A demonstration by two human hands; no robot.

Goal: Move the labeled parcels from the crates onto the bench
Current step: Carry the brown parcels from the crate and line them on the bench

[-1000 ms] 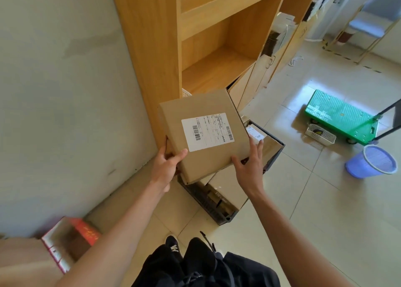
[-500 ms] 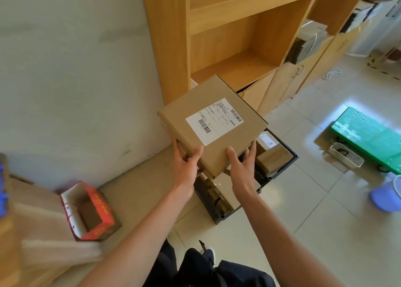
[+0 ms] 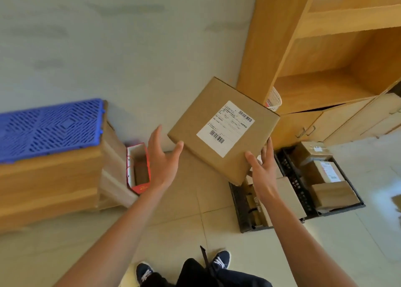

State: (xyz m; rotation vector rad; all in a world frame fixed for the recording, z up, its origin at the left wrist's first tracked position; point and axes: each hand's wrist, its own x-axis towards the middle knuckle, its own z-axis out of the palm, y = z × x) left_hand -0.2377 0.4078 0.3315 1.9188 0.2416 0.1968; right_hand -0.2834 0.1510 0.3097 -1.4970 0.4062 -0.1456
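**Parcel in the air, between tabletop and crates**

Left to right: wooden tabletop at far left, topped by a blue lattice mat; its right end sits beside an open red-and-white box on the floor. Bare tile floor lies between that box and the crates. Wall behind, shelf unit at right.

Versus 0.5 s ago: view has swung left, so the tabletop and mat now fill the left side. Parcel has gone from above the crates to over open floor, and is more tilted. The grip looks looser.

Hands: left hand is spread, fingers fairly straight, thumb tip touching the parcel's left corner. Right hand is also spread, thumb against the near edge, fingers reaching under the right side. Neither curls round it; cannot tell how much weight each takes.

Parcel's white barcode label faces up. Two black crates sit on the floor below-right, with more labeled boxes inside.
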